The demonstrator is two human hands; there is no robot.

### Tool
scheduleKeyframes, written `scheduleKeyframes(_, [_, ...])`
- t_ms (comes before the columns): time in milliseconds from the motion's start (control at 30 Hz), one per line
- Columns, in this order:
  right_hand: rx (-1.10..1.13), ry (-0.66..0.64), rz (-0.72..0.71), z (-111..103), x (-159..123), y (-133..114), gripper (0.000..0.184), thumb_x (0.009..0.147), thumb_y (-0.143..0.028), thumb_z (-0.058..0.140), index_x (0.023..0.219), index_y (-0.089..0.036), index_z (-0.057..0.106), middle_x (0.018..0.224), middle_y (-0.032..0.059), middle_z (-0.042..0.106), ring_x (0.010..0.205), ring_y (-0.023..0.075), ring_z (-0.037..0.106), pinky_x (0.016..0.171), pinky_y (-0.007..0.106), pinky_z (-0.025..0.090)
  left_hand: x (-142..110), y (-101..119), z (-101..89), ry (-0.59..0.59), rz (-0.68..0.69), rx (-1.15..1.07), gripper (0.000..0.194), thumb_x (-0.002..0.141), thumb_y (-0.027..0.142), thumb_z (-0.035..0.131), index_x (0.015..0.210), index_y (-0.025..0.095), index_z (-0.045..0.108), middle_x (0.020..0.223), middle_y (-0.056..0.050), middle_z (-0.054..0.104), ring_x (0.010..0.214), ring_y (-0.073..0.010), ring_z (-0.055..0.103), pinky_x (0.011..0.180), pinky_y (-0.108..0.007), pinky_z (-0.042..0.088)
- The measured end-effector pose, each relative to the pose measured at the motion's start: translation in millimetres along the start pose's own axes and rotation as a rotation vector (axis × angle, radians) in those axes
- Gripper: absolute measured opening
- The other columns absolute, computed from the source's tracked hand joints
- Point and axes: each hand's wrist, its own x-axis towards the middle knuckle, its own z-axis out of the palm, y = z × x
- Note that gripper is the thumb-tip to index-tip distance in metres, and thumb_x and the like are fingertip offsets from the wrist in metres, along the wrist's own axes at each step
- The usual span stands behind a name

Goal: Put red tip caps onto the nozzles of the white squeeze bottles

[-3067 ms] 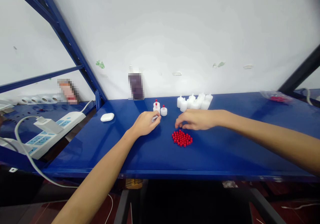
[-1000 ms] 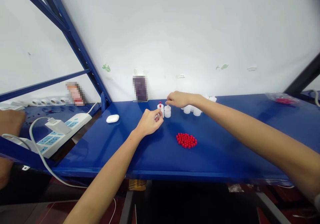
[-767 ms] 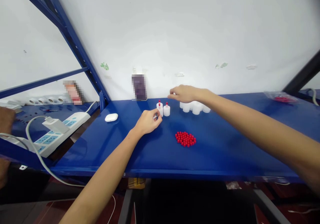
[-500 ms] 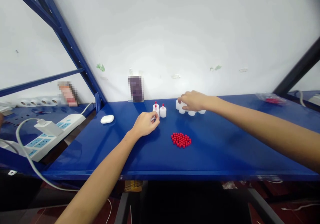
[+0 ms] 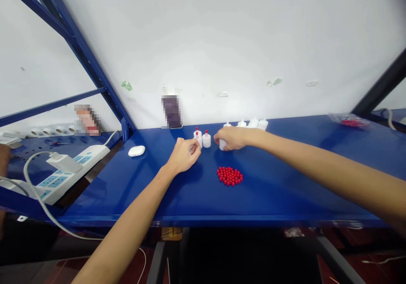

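Note:
My right hand is closed around a small white dropper bottle, whose top is hidden by the fingers. To its left, several white bottles with red caps stand upright in a small cluster. My left hand is at the near left side of that cluster, its thumb and fingers curled together against or just beside the front bottle. Whatever is between those fingers is hidden. Behind my right hand stand several white bottles with pale, uncapped tips. A pile of small red caps lies on the blue table between my forearms.
A white earbud case lies at the left of the table. A phone leans on the wall behind. At the back right is a clear bag with red pieces. A power strip with cables runs along the left edge.
My right hand has moved left and slightly nearer, with a white bottle from the back group in it. More of that group now shows. The left hand has stayed almost in place.

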Motion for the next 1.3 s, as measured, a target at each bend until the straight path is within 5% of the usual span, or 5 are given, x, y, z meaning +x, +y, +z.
scheduleKeyframes(167, [0.175, 0.294, -0.165, 3.3, -9.9, -8.9, 0.029, 0.077, -0.022, 0.065, 0.105, -0.016, 0.066, 0.1, 0.009, 0.067, 0.089, 0.0214, 0.061, 0.077, 0.031, 0.043, -1.3, 4.7, -0.3, -0.022, 0.008, -0.097, 0.009, 0.085, 0.023, 0.05, 0.088, 0.02, 0.058, 0.059, 0.005, 0.054, 0.054, -0.0125, 0.051, 0.066, -0.026, 0.038])
scheduleKeyframes(267, [0.212, 0.413, -0.169, -1.1, -13.4, -18.2, 0.029, 0.078, -0.02, 0.064, 0.106, -0.015, 0.065, 0.101, 0.0095, 0.068, 0.089, 0.0212, 0.06, 0.076, 0.031, 0.042, -3.1, 6.8, 0.6, -0.05, -0.006, -0.152, 0.023, 0.085, 0.024, 0.053, 0.108, 0.02, 0.052, 0.058, 0.008, 0.053, 0.051, -0.0124, 0.051, 0.063, -0.025, 0.039])
scheduleKeyframes(767, [0.016, -0.006, -0.013, -20.0, -0.2, -31.4, 0.034, 0.075, -0.019, 0.071, 0.109, -0.017, 0.071, 0.098, 0.0114, 0.068, 0.081, 0.0226, 0.063, 0.062, 0.029, 0.039, -5.0, 0.5, 5.3, -0.105, 0.082, -0.136, 0.042, 0.083, 0.024, 0.057, 0.124, 0.022, 0.045, 0.076, 0.005, 0.055, 0.062, -0.0125, 0.054, 0.066, -0.024, 0.041])
scheduleKeyframes(933, [-0.001, 0.009, -0.059, -20.6, 2.1, -33.8, 0.034, 0.076, -0.02, 0.071, 0.11, -0.019, 0.072, 0.093, 0.0098, 0.068, 0.075, 0.0207, 0.061, 0.059, 0.029, 0.036, -5.7, 1.7, 4.4, -0.161, 0.049, -0.149, 0.038, 0.085, 0.025, 0.056, 0.122, 0.022, 0.048, 0.066, 0.007, 0.056, 0.054, -0.0115, 0.053, 0.062, -0.023, 0.039])
scheduleKeyframes(1300, [-0.039, -0.046, 0.083, -28.7, 6.8, -40.4, 0.037, 0.075, -0.021, 0.072, 0.112, -0.017, 0.07, 0.099, 0.0123, 0.067, 0.081, 0.0242, 0.064, 0.06, 0.03, 0.039, -5.3, 4.1, 0.8, -0.068, 0.07, -0.102, 0.025, 0.083, 0.024, 0.057, 0.107, 0.021, 0.055, 0.053, 0.01, 0.052, 0.051, -0.0113, 0.053, 0.074, -0.027, 0.041])
